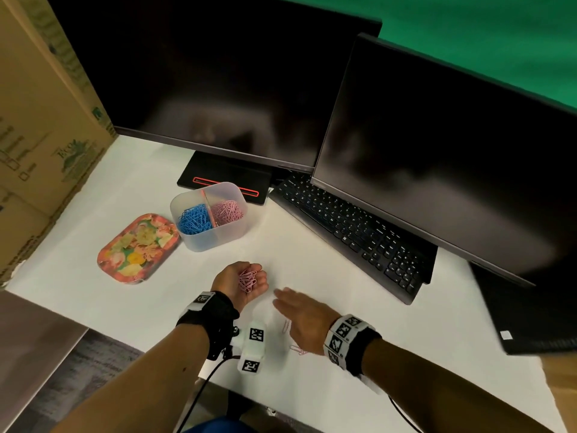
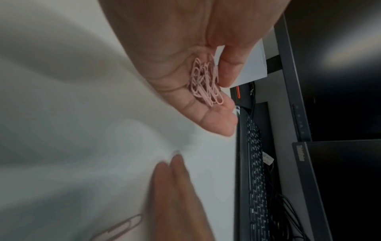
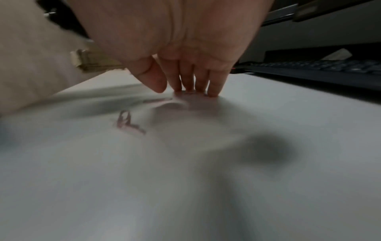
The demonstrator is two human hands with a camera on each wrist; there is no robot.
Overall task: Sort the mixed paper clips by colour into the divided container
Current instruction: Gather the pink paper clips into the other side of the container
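The divided container point(image 1: 208, 216) is frosted translucent plastic, smooth. The table point(image 1: 150, 276) is matt white. At 9 o'clock from the container, the tray point(image 1: 137, 249) has a glossy floral print; at 10 o'clock stands matt brown cardboard point(image 1: 40, 120). The 2 monitors point(image 1: 218, 76) are glossy black.

Bare counter point(image 1: 281, 245) is lying open ahead of my grips; keyboard point(image 1: 352, 232) is blocking two o'clock, container point(image 1: 215, 235) standing at eleven.

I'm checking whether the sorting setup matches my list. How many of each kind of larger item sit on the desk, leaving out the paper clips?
Monitors: 2
Keyboard: 1
Divided container: 1
Floral tray: 1
Cardboard box: 1
Total: 6
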